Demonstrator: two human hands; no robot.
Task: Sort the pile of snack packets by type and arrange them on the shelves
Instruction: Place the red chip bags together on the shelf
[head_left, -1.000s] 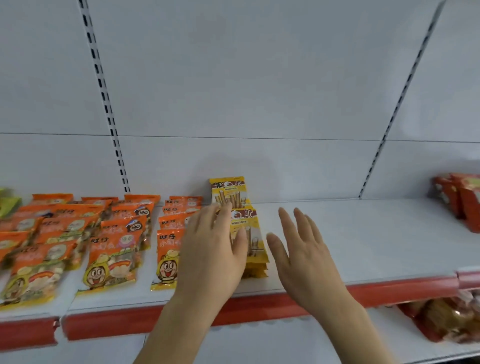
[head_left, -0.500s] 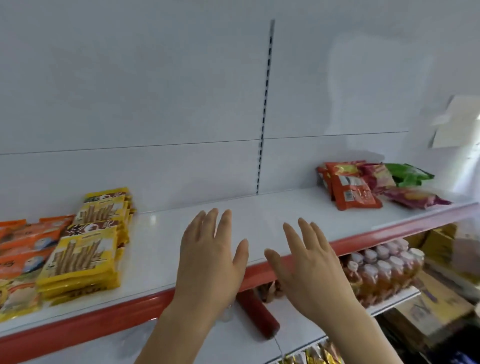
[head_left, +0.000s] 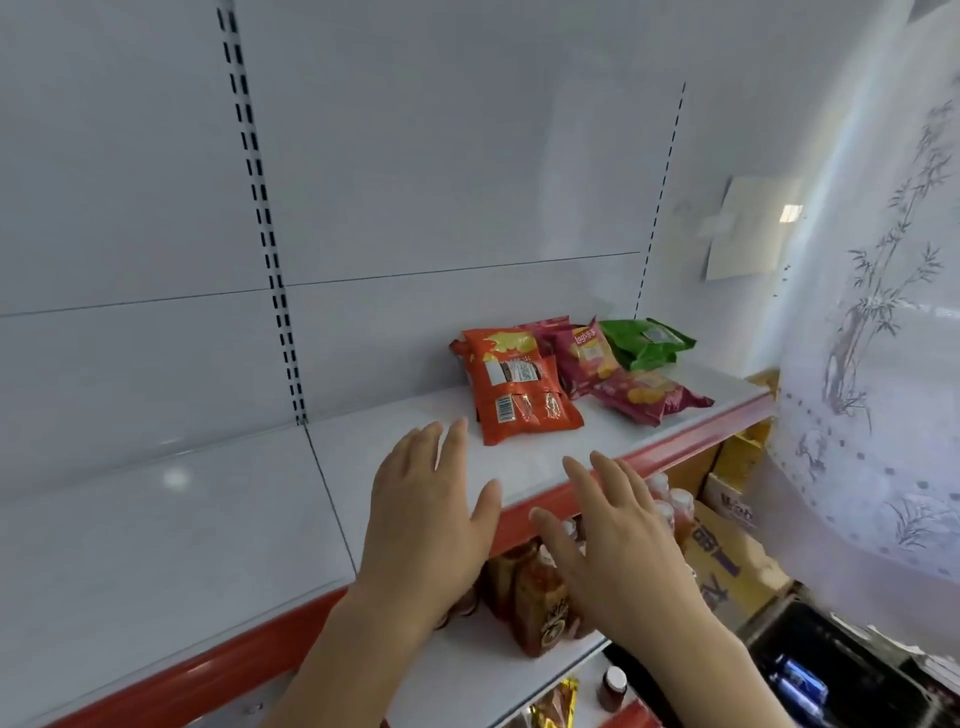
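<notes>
The white shelf (head_left: 182, 519) with its red front edge takes up most of the view, bare along the left and middle, which reads as room left for the next type of snack. Below it a lower shelf (head_left: 467, 670) carries dark bottles (head_left: 535, 597), and a cardboard box (head_left: 727, 551) sits to the right beside a patterned curtain (head_left: 872, 364). The unsorted pile of snack packets (head_left: 571, 374) lies heaped at the shelf's right end: an orange packet (head_left: 514, 389) nearest, maroon ones (head_left: 644, 395) overlapping behind and beside it, a green packet (head_left: 644, 343) at the back. Both hands are flat and empty, fingers straight, held side by side but apart. The left hand (head_left: 426, 509) hovers over the shelf just short of the orange packet; the right hand (head_left: 618, 535) is off the front edge, probably lined up to reach for the pile.
</notes>
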